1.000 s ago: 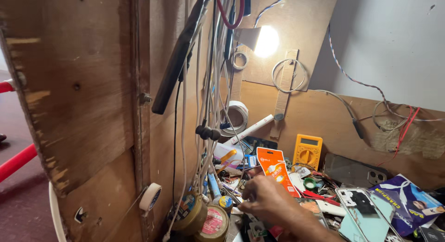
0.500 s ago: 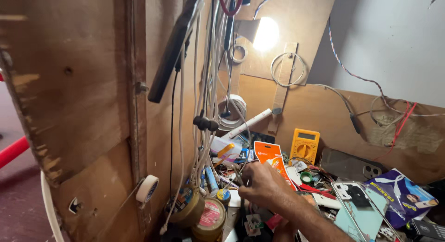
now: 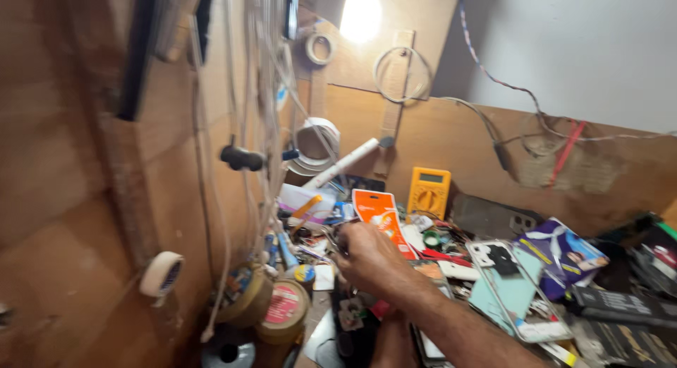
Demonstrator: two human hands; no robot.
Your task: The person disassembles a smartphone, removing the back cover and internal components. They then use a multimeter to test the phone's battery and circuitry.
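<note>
Cluttered workbench, right hand curled among small blurred parts, grip unreadable; left hand mostly hidden.

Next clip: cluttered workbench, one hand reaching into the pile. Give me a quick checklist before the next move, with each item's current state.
1. Right hand in view over the clutter: ok.
2. What its fingers pinch: cannot tell, blurred.
3. Left hand visible: not ok, only a sliver at the bottom edge.
4. Orange card pack just beyond the right hand, uncovered: ok.
5. Yellow meter upright against the back board, apart from the hand: ok.
6. Hanging cables clear of the hand: ok.
</note>
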